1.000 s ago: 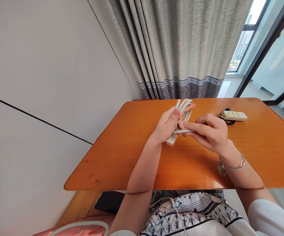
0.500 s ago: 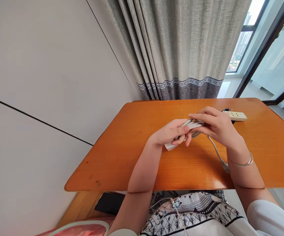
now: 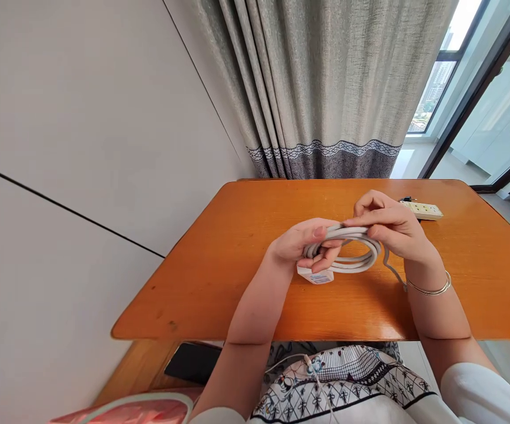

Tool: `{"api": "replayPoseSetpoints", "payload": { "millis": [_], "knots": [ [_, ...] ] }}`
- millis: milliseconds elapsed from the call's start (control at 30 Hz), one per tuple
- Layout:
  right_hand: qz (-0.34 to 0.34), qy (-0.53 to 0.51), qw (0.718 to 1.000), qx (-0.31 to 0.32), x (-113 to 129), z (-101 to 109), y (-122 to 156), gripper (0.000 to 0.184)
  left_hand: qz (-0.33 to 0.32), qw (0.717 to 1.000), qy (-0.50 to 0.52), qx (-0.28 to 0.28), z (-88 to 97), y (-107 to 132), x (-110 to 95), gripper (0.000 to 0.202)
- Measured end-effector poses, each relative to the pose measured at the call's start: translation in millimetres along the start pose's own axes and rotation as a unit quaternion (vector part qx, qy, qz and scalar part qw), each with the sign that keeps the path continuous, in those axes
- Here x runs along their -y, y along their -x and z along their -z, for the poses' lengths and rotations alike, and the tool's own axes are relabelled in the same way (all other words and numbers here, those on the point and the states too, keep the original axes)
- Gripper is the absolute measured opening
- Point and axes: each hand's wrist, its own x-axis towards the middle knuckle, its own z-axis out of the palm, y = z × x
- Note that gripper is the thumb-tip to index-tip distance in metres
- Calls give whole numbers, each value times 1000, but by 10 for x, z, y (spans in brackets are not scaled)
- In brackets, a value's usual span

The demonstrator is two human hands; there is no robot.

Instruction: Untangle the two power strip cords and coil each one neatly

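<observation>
A coiled white cable (image 3: 355,264) with a white block (image 3: 315,275) at its end is held just above the orange wooden table (image 3: 246,282). My left hand (image 3: 304,244) is closed round the left side of the coil, over the block. Fingers of my right hand (image 3: 391,229) pinch the top strands of the coil at its right side. A loose tail of the cable (image 3: 394,272) runs down under my right wrist, which wears a metal bangle.
A cream power strip (image 3: 423,209) with a dark cord lies at the table's far right. A grey curtain (image 3: 325,88) hangs behind the table, and a white wall (image 3: 82,147) stands to the left. A dark phone (image 3: 193,363) sits below the table edge.
The coil has been tipped from upright to lying flat in view. My right hand moved from the middle of the coil to its upper right side, and the cable tail has shortened.
</observation>
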Motion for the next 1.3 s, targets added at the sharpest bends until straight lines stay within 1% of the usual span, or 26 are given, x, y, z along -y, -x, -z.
{"api": "replayPoseSetpoints", "payload": {
  "millis": [100, 167, 200, 267, 333, 433, 500, 567, 633, 733, 767, 833, 900, 933, 1000, 1067, 1133, 1200, 1300],
  "knots": [
    [-41, -10, 998, -50, -20, -43, -1, 41, -62, 995, 54, -48, 33, 27, 50, 60],
    [-82, -8, 995, -63, -33, -96, -11, 42, -96, 987, 74, -109, 74, 42, 38, 63],
    [-107, -10, 993, -58, -42, -129, -20, 41, -114, 978, 82, -151, 90, 46, 18, 64],
    [-166, -14, 985, -34, -73, -207, -39, 38, -160, 951, 97, -245, 101, 42, -45, 63],
    [-222, -6, 975, 1, -123, -290, -56, 41, -210, 918, 109, -318, 82, 28, -122, 62],
    [-262, 30, 962, 65, -211, -397, -70, 53, -264, 880, 108, -380, 46, 16, -233, 60],
    [-281, 66, 950, 120, -252, -446, -72, 59, -290, 861, 101, -406, 51, 30, -295, 59],
    [-294, 107, 936, 162, -275, -478, -71, 60, -315, 842, 96, -428, 84, 54, -344, 58],
    [-291, 152, 929, 169, -287, -498, -66, 58, -331, 822, 94, -454, 131, 71, -369, 58],
    [-276, 236, 921, 143, -298, -529, -59, 59, -337, 793, 68, -503, 195, 59, -348, 59],
    [-280, 267, 911, 139, -297, -541, -60, 61, -340, 788, 52, -511, 211, 47, -326, 59],
    [-302, 331, 882, 145, -278, -572, -71, 64, -355, 787, 21, -503, 230, 14, -272, 59],
    [-324, 385, 848, 168, -235, -605, -93, 68, -377, 790, 6, -484, 227, -25, -222, 57],
    [-328, 406, 833, 183, -205, -619, -106, 69, -385, 786, 4, -483, 216, -46, -205, 57],
    [-320, 432, 815, 217, -137, -638, -130, 71, -387, 768, 1, -509, 178, -93, -184, 56],
    [-300, 454, 806, 234, -72, -639, -143, 69, -382, 745, -8, -547, 135, -143, -175, 55],
    [-282, 483, 799, 222, -26, -624, -142, 65, -387, 726, -25, -568, 101, -191, -159, 55],
    [-268, 510, 795, 190, 0, -605, -129, 58, -404, 714, -53, -569, 81, -236, -127, 56],
    [-235, 530, 802, 144, 21, -596, -110, 49, -422, 710, -112, -553, 66, -293, -46, 58]
  ]
}}
